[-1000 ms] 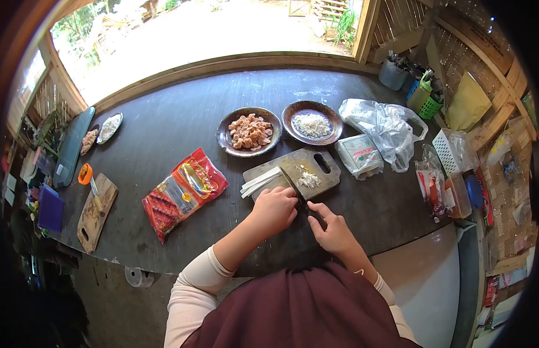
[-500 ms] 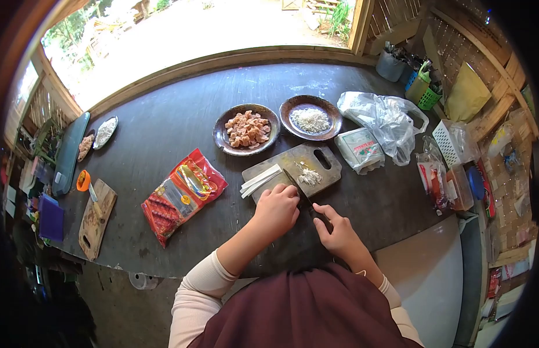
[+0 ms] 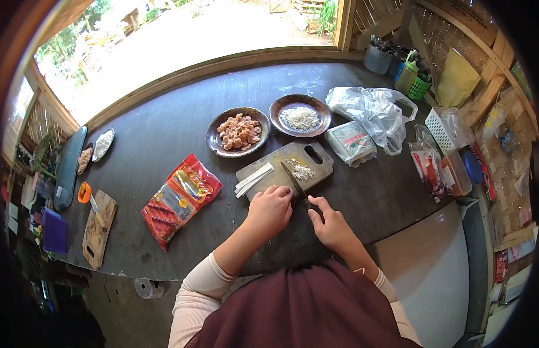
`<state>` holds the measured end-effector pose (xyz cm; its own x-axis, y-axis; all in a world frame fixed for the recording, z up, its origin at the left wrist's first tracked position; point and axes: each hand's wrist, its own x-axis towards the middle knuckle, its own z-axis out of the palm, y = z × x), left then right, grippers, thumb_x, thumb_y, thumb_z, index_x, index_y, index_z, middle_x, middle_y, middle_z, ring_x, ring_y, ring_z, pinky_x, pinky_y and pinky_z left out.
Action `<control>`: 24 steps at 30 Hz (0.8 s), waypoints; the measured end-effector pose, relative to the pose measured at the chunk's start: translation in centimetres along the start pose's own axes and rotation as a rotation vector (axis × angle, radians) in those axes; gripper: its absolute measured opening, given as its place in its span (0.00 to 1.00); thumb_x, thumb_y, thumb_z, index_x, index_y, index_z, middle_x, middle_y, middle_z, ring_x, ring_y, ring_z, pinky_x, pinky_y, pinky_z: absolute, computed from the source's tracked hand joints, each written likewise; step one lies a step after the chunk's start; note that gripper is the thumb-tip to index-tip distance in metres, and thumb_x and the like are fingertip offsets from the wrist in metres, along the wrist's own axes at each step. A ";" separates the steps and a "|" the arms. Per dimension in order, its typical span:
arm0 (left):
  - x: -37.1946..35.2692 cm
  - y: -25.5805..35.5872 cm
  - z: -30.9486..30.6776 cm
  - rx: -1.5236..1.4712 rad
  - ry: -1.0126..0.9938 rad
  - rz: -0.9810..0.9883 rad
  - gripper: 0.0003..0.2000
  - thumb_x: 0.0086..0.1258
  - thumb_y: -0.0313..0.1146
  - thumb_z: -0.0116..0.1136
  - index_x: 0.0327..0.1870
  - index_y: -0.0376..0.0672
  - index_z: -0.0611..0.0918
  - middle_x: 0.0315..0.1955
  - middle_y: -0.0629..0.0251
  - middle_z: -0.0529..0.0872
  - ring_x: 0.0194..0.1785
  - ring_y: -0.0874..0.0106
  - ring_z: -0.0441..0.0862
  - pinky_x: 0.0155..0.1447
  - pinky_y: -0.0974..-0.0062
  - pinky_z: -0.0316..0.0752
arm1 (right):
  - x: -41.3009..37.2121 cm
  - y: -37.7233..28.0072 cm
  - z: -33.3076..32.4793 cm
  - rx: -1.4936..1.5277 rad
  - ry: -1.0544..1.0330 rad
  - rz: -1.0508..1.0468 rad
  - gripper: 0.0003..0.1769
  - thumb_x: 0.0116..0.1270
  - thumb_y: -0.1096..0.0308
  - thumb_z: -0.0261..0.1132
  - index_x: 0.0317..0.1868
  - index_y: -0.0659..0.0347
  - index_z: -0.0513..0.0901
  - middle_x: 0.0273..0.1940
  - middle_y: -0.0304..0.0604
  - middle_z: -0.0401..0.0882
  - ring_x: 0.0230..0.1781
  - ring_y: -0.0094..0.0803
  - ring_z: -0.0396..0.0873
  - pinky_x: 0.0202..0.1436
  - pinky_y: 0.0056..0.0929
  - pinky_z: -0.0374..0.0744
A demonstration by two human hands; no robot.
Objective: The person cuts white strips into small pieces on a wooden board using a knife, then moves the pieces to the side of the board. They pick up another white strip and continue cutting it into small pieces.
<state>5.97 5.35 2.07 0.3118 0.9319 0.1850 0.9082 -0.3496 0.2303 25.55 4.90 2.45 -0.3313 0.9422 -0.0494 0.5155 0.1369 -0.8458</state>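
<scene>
My right hand (image 3: 333,228) grips a dark-handled knife (image 3: 293,178), its blade angled over the wooden cutting board (image 3: 268,155). On the board's near side, my left hand (image 3: 270,210) is closed, fingers curled down just left of the blade; what lies under its fingertips is hidden. Long white strips (image 3: 255,178) rest on the board's left part, beyond that hand. A small heap of finely cut white pieces (image 3: 303,172) lies right of the blade, near the board's handle hole.
Behind the board stand a bowl of brown chunks (image 3: 239,132) and a bowl of white shreds (image 3: 300,118). To the left lie a red food packet (image 3: 181,200) and a smaller board (image 3: 100,229) with a knife. Plastic bags (image 3: 371,113) and a wrapped white pack (image 3: 350,142) sit right.
The view has shifted slightly. The knife has swung a little away from my left hand, and more of its blade shows. My left hand stays at the board's near edge.
</scene>
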 end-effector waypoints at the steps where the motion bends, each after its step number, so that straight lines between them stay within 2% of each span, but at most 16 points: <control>1: 0.0 0.0 0.0 0.001 -0.002 0.004 0.14 0.65 0.35 0.57 0.50 0.42 0.85 0.52 0.68 0.84 0.57 0.68 0.80 0.52 0.65 0.78 | -0.1 0.2 0.0 0.004 0.033 -0.032 0.20 0.74 0.64 0.59 0.63 0.57 0.73 0.28 0.58 0.81 0.25 0.45 0.83 0.35 0.37 0.77; 4: 0.0 -0.1 0.0 -0.019 -0.001 -0.004 0.14 0.66 0.35 0.57 0.50 0.42 0.84 0.52 0.68 0.84 0.58 0.67 0.79 0.52 0.65 0.78 | -0.4 -0.4 -0.4 0.005 0.039 -0.052 0.20 0.74 0.64 0.59 0.63 0.58 0.73 0.27 0.59 0.81 0.26 0.47 0.83 0.34 0.38 0.77; 6: -0.1 -0.4 0.7 -0.024 0.106 0.050 0.13 0.63 0.35 0.59 0.46 0.41 0.85 0.47 0.69 0.84 0.54 0.69 0.79 0.49 0.67 0.76 | -0.6 -0.4 -0.4 0.003 0.010 -0.041 0.20 0.74 0.64 0.59 0.63 0.58 0.74 0.27 0.59 0.81 0.27 0.48 0.83 0.34 0.38 0.77; 9: -0.2 -0.7 1.0 -0.035 0.145 0.078 0.13 0.63 0.34 0.59 0.46 0.41 0.85 0.48 0.68 0.84 0.55 0.68 0.79 0.50 0.67 0.76 | -0.5 0.0 -0.1 0.013 0.025 -0.111 0.20 0.74 0.65 0.59 0.63 0.57 0.74 0.28 0.60 0.81 0.27 0.50 0.83 0.35 0.39 0.77; 12: -0.2 -0.4 0.4 -0.047 0.037 0.035 0.15 0.64 0.33 0.58 0.51 0.41 0.84 0.54 0.66 0.83 0.60 0.66 0.77 0.54 0.65 0.77 | -0.6 -0.3 -0.3 -0.021 -0.011 -0.060 0.20 0.73 0.65 0.59 0.64 0.57 0.74 0.30 0.60 0.82 0.28 0.51 0.83 0.34 0.38 0.77; 15: -0.1 -0.3 0.0 -0.015 0.000 0.035 0.15 0.63 0.32 0.58 0.51 0.40 0.84 0.54 0.67 0.82 0.60 0.67 0.77 0.54 0.64 0.76 | -0.6 -0.1 -0.2 -0.010 0.004 -0.100 0.20 0.73 0.65 0.60 0.63 0.56 0.74 0.29 0.59 0.82 0.27 0.51 0.83 0.34 0.38 0.77; 18: -0.1 -0.5 0.7 0.019 0.090 0.089 0.14 0.59 0.33 0.62 0.46 0.41 0.84 0.50 0.68 0.83 0.58 0.68 0.77 0.51 0.67 0.76 | -0.7 -0.4 -0.4 -0.018 -0.013 -0.065 0.20 0.73 0.65 0.60 0.63 0.57 0.74 0.30 0.59 0.82 0.28 0.51 0.83 0.34 0.38 0.77; 20: 0.0 -0.5 0.6 0.021 0.087 0.085 0.14 0.59 0.33 0.62 0.46 0.41 0.84 0.50 0.68 0.83 0.57 0.68 0.77 0.51 0.67 0.76 | -0.7 -0.7 -0.6 -0.001 -0.005 -0.075 0.19 0.72 0.64 0.59 0.61 0.56 0.75 0.35 0.64 0.82 0.37 0.62 0.81 0.40 0.51 0.78; 24: 0.0 -0.6 0.7 0.021 0.114 0.099 0.14 0.58 0.32 0.62 0.46 0.41 0.84 0.50 0.68 0.83 0.57 0.68 0.77 0.51 0.67 0.75 | -0.9 -0.4 -0.5 0.011 -0.005 -0.084 0.19 0.72 0.64 0.59 0.61 0.56 0.76 0.35 0.63 0.82 0.37 0.62 0.81 0.39 0.50 0.78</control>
<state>5.67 5.60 1.24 0.3677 0.8754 0.3137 0.8805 -0.4363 0.1855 26.03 4.15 3.08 -0.3767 0.9261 0.0194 0.4773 0.2120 -0.8528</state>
